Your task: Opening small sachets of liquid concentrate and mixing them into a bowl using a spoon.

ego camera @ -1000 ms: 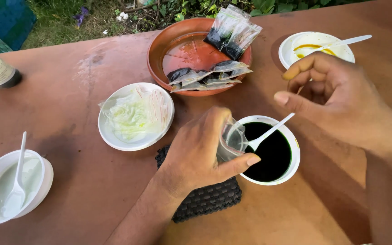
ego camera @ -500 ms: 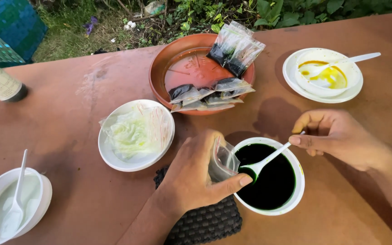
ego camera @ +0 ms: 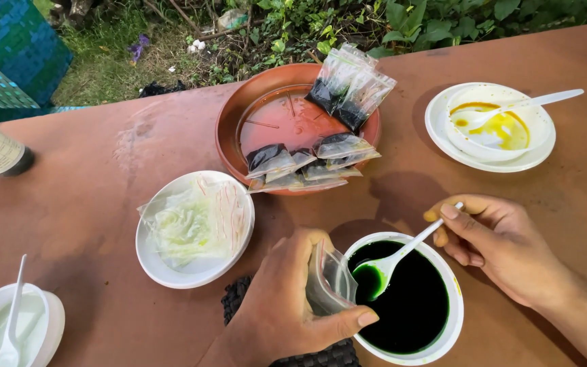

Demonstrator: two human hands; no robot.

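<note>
Both hands are working over the white bowl of dark green liquid (ego camera: pixel 412 309) at five o'clock: left hand (ego camera: pixel 287 306) is gripping a small clear plastic pouch (ego camera: pixel 327 278) mouth-up at the rim, right hand (ego camera: pixel 497 241) is pinching a white plastic spoon (ego camera: pixel 388 265), raising green liquid beside the pouch, limiting spills on the brown table (ego camera: pixel 90 156).

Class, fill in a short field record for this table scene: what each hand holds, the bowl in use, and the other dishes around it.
Left hand: holds small clear bag open at the bowl's rim
Right hand: holds white plastic spoon, its scoop full of green liquid
Bowl in use: white, holds dark green liquid
Red dish: filled small bags
Far right bowl: yellow residue, spoon
White plate: empty clear bags
</note>
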